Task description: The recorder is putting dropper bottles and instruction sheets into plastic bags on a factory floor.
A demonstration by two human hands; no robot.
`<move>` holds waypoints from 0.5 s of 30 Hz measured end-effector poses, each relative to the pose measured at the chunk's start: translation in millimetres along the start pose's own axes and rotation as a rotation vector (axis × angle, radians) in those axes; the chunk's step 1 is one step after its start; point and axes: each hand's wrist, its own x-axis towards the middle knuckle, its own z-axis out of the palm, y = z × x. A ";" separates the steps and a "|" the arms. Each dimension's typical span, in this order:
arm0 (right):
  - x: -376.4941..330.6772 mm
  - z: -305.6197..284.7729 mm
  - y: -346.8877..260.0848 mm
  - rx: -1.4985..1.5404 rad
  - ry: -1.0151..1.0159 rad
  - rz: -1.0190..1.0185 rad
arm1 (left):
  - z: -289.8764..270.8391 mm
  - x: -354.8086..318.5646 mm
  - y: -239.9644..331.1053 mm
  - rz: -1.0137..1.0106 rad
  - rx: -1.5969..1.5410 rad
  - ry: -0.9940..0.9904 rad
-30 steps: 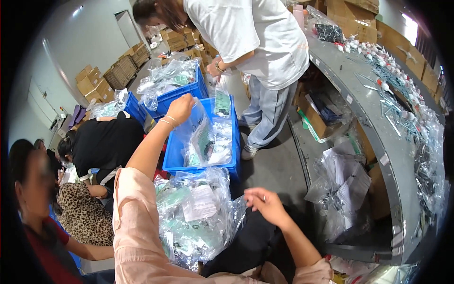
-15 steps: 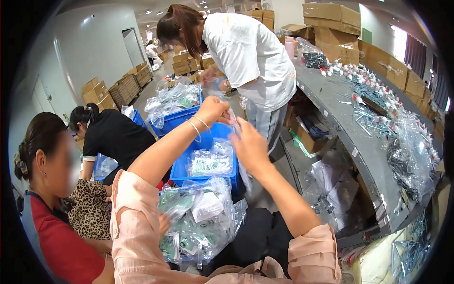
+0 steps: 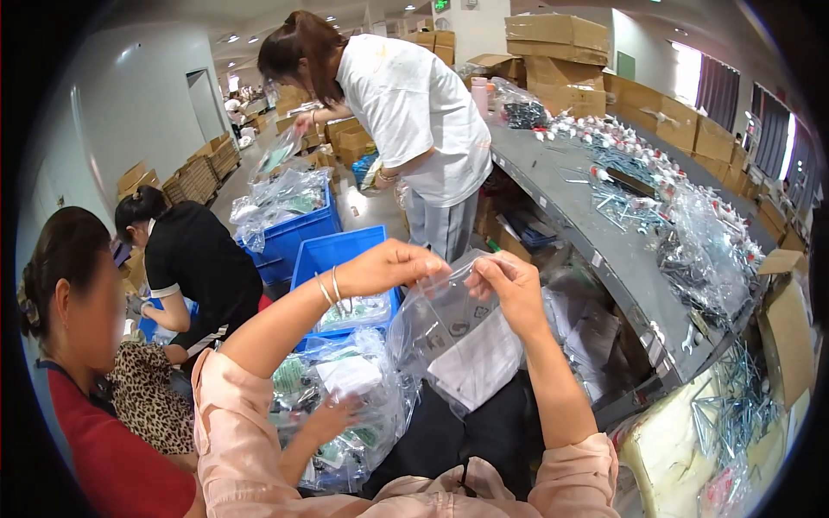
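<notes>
We hold a small clear plastic zip bag (image 3: 456, 332) up in front of us, above our lap, with both hands at its top edge. Our left hand (image 3: 390, 266), with thin bangles on the wrist, has its fingers (image 3: 425, 259) pinched shut on the left corner of the bag's mouth; our right hand (image 3: 511, 289) has its fingers (image 3: 480, 269) pinched shut on the right corner, so the opening runs between the two grips. Inside the bag we see a white folded sheet and some small dark pieces, too small to tell apart. Just below the bag, on our lap, lies a large clear plastic sack (image 3: 345, 406) stuffed with similar packets, and another person's hand (image 3: 332, 419) rests on it. Beyond our hands stands a blue plastic crate (image 3: 332, 255) with more packets in it. A person in a white shirt (image 3: 414, 112) bends over further crates behind it. To our right runs a long grey bench (image 3: 604, 250) strewn with clear bags and small metal parts.
</notes>
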 end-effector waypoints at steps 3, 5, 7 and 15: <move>-16.2 3.4 -6.0 -0.008 0.024 0.015 | 21.6 -11.1 1.7 -0.008 0.009 -0.029; -24.8 2.6 -8.5 -0.003 0.019 0.021 | 29.4 -15.4 2.7 -0.045 0.019 -0.062; -38.5 1.7 -13.3 0.012 0.028 0.023 | 38.0 -14.4 2.0 -0.128 -0.040 -0.039; -95.3 33.4 -53.6 -0.937 0.122 -0.817 | 77.9 -38.3 6.1 0.026 0.265 0.109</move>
